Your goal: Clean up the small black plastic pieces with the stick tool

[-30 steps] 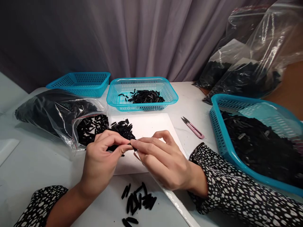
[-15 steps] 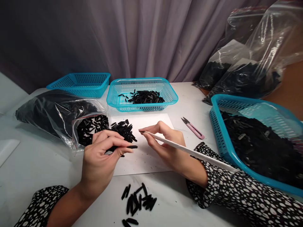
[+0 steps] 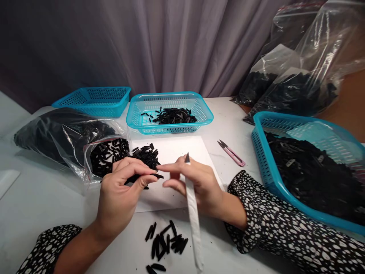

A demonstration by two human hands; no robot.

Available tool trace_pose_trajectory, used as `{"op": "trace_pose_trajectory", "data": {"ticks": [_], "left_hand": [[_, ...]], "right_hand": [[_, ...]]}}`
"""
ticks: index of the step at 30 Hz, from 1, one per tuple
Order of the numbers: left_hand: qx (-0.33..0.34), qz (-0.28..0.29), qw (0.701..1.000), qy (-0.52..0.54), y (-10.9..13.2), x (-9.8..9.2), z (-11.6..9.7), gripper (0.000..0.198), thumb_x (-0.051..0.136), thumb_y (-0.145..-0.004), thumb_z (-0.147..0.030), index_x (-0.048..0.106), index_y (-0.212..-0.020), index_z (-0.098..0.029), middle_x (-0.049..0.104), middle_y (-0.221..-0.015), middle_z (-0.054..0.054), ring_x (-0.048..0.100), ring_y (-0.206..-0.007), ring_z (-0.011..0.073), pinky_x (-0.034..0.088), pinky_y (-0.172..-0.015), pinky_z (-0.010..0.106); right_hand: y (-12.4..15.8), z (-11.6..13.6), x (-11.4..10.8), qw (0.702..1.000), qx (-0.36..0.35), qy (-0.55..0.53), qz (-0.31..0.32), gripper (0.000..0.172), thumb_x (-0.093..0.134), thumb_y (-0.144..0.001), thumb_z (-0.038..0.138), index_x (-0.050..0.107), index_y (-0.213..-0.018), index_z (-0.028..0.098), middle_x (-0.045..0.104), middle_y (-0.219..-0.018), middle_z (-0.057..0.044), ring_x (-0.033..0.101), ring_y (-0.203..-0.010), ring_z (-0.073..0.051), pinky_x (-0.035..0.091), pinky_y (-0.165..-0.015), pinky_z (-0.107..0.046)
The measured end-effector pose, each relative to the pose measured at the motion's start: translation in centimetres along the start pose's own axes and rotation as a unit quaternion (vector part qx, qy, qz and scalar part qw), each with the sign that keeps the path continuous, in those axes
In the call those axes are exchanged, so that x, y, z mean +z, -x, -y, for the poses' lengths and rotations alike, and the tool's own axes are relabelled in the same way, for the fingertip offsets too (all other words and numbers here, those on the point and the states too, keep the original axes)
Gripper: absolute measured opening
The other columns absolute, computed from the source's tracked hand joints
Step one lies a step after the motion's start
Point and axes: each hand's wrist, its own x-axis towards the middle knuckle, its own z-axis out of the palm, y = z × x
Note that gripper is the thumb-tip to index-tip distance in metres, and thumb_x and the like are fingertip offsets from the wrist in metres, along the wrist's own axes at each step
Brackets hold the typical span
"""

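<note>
My left hand (image 3: 121, 199) pinches a thin black strip (image 3: 160, 176) between thumb and forefinger, its end sticking out to the right. More black pieces show under its curled fingers. My right hand (image 3: 201, 182) holds a knife with a long white wrapped handle (image 3: 193, 222) between its fingers, the dark pointed blade (image 3: 187, 158) facing away from me. Its thumb and forefinger are parted, and the forefinger's tip is close to the left fingers and the strip. Behind the left hand, a heap of black pieces (image 3: 146, 154) lies on a white sheet (image 3: 185, 146).
An open plastic bag (image 3: 68, 133) of black pieces lies left. Blue baskets stand at the back left (image 3: 115, 110), back middle (image 3: 171, 129) and right (image 3: 261, 160). Pink thread snips (image 3: 235, 156) lie near the right basket. Loose black pieces (image 3: 165, 241) lie in front. Filled bags (image 3: 302, 89) stand back right.
The knife has swung from pointing left to nearly upright in view, its handle now towards me. My right thumb and forefinger have parted and moved left towards the strip. The left hand stays nearly still.
</note>
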Motion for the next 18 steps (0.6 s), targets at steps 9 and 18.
{"op": "trace_pose_trajectory", "data": {"ticks": [9, 18], "left_hand": [[-0.062, 0.109, 0.99, 0.063, 0.02, 0.16, -0.1, 0.035, 0.056, -0.097, -0.039, 0.07, -0.068, -0.024, 0.07, -0.07, 0.003, 0.065, -0.072, 0.0208, 0.049, -0.069, 0.034], [-0.018, 0.079, 0.997, 0.011, 0.08, -0.1, -0.17, 0.036, 0.055, -0.098, -0.039, 0.066, -0.067, -0.025, 0.068, -0.065, 0.001, 0.063, -0.076, 0.0214, 0.044, -0.073, 0.037]], "right_hand": [[-0.04, 0.5, 0.75, 0.912, 0.275, -0.302, 0.032, 0.024, 0.068, -0.091, 0.041, 0.073, -0.084, 0.019, 0.066, -0.061, 0.002, 0.055, -0.047, -0.011, 0.045, -0.044, -0.025], [-0.52, -0.09, 0.04, 0.958, 0.239, -0.154, -0.031, 0.042, 0.062, -0.092, 0.053, 0.066, -0.066, 0.02, 0.057, -0.055, 0.003, 0.053, -0.053, -0.013, 0.044, -0.052, -0.027]]}}
